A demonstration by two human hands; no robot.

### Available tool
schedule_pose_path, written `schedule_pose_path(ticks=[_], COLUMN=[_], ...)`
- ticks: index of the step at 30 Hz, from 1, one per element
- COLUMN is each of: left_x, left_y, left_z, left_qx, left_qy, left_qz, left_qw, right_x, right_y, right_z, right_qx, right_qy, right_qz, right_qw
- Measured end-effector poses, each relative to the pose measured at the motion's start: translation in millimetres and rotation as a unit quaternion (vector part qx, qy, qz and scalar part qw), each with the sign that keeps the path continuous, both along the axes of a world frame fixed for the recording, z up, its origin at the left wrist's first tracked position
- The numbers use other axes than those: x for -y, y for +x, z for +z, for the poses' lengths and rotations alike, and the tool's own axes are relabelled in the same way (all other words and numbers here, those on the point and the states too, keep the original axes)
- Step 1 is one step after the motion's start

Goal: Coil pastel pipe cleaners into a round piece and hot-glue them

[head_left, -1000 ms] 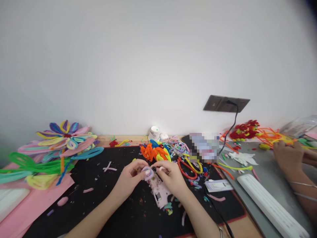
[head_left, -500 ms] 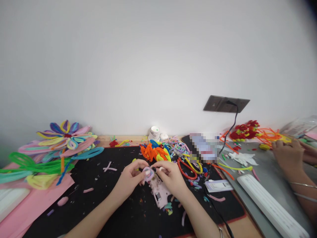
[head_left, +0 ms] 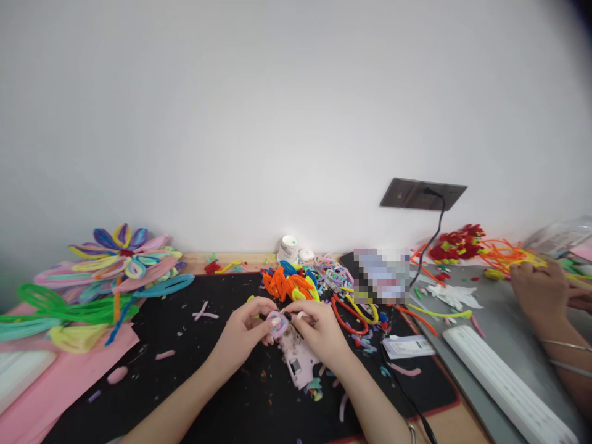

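Note:
My left hand (head_left: 250, 327) is closed, pinching a small lilac pipe-cleaner loop (head_left: 278, 325) between thumb and fingers. My right hand (head_left: 319, 330) is closed too, its fingertips meeting the same piece from the other side. Beside my right thumb shows a small shiny black part (head_left: 288, 316); what it belongs to is hidden. Below both hands lies a pale pink, flat object (head_left: 300, 361) with a dark window, partly covered by my fingers. Just behind the hands sits a bundle of orange pipe cleaners (head_left: 289, 283).
A black mat (head_left: 185, 370) lies under my hands, with scraps on it. At left is a pipe-cleaner flower (head_left: 124, 253). At right are a black cable (head_left: 409, 394), a white power strip (head_left: 504, 388) and a co-worker's hand (head_left: 541, 290). A white cup (head_left: 288, 248) stands by the wall.
My hands and the lilac loop stay almost in the same place. The co-worker's hand at the right has shifted slightly.

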State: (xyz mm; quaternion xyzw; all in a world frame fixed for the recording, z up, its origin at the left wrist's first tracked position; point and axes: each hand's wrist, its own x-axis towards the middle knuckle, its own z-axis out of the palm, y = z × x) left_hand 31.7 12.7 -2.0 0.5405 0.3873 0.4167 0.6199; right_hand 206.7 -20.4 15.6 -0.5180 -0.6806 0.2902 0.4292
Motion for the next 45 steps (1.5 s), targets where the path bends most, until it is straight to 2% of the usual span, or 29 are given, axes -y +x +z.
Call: schedule_pose_path(ticks=[10, 14, 24, 29, 39, 45], left_x=[1, 1, 2, 3, 2, 2], left_y=[0, -1, 0, 0, -1, -1], left_z=[4.9, 5.7, 5.2, 5.9, 2.1, 0.4], left_qx=[-0.006, -0.008, -0.008, -0.008, 0.006, 0.001], left_qy=[0.004, 0.008, 0.016, 0.015, 0.018, 0.029], left_qz=[0.008, 0.018, 0.023, 0.027, 0.012, 0.007], left_qw=[1.0, 1.0, 1.0, 0.999, 1.0, 1.0], right_x=[1, 3, 3, 2, 3, 4], right_y=[1, 7, 8, 6, -4, -9], right_z=[2.1, 5.6, -4.9, -4.6, -10.7, -12.6], right_qx=[-0.03, -0.059, 0.026, 0.061, 0.079, 0.069], right_qy=[-0.032, -0.016, 0.01, 0.019, 0.062, 0.051], right_qz=[-0.018, -0.013, -0.037, -0.043, -0.062, -0.066], right_qw=[0.999, 0.998, 0.999, 0.997, 0.993, 0.994])
